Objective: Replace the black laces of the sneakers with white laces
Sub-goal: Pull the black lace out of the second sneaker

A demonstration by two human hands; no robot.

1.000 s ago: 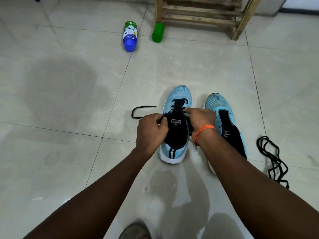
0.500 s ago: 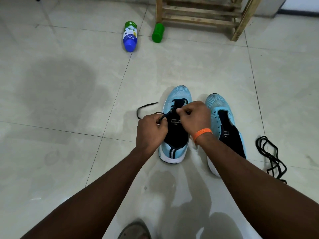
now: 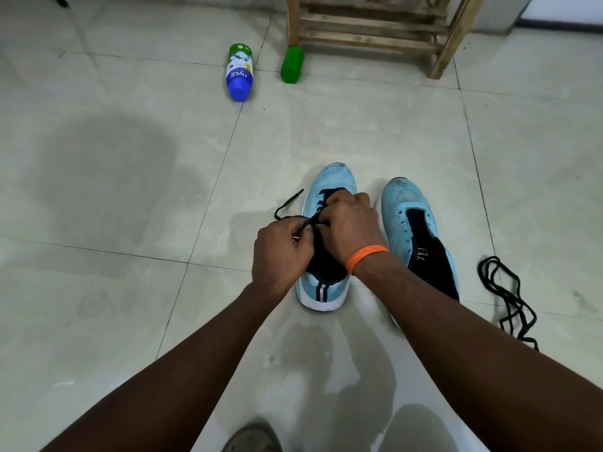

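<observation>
Presently your left hand [image 3: 280, 252] pinches the black lace [image 3: 288, 200] over the blue sneaker [image 3: 337, 181] standing on the tiled floor [image 3: 130, 197]; your right hand [image 3: 350, 228] grips that same lace nearer the toe, fingers curled

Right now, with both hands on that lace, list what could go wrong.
1. The left hand and right hand both pinch the black lace over the laced sneaker. Nothing pins the shoe, so a hard pull may drag or tip it.
2. The lace's free end trails left of the shoe and could jam at an eyelet.
3. The loose lace lies close to the right forearm, which might sweep or snag it.
</observation>
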